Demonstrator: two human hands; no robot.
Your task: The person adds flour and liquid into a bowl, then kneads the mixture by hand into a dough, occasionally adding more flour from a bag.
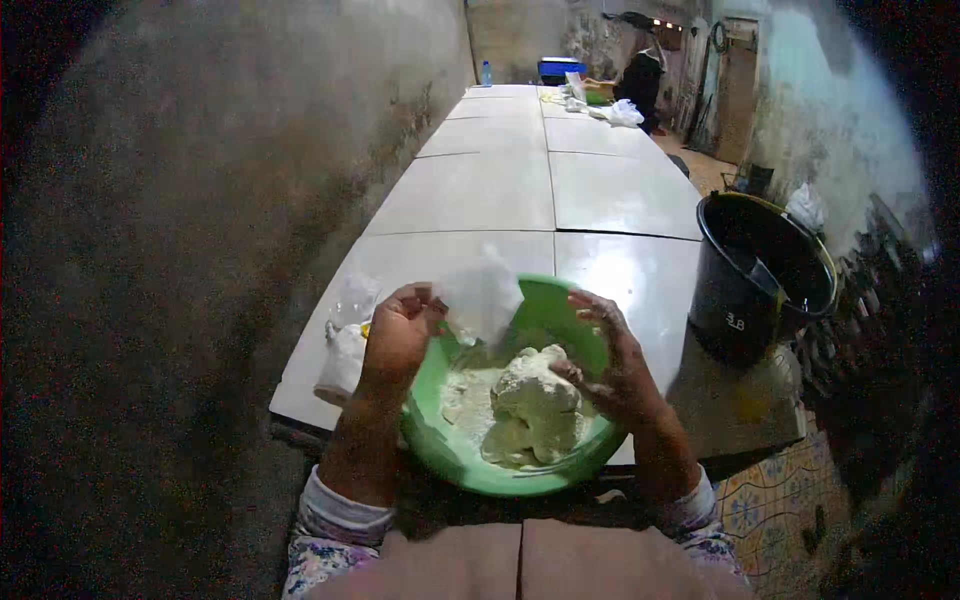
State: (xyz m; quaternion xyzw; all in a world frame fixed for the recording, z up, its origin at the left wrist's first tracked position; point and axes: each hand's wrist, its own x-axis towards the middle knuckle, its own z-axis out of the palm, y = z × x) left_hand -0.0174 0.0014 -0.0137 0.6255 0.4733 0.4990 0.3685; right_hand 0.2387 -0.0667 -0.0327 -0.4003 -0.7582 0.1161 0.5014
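A green plastic bowl [430,420] rests at the near end of the tiled table with a lumpy mound of pale dough and flour [530,410] in it. My left hand [405,335] is closed on a translucent white plastic bag [480,295], raised over the bowl's back left. My right hand [610,355], fingers spread and holding nothing, is at the bowl's right, its thumb close to the mound; I cannot tell whether it touches. White plastic packages [345,355], one showing some yellow, lie left of the bowl.
A large black bucket [730,290] stands at the table's right edge. The white-tiled table [470,200] runs along a stained wall [220,200]. At its far end are a blue bottle [486,75], a blue crate [561,68], white bags [625,113] and a person in dark clothing [640,85].
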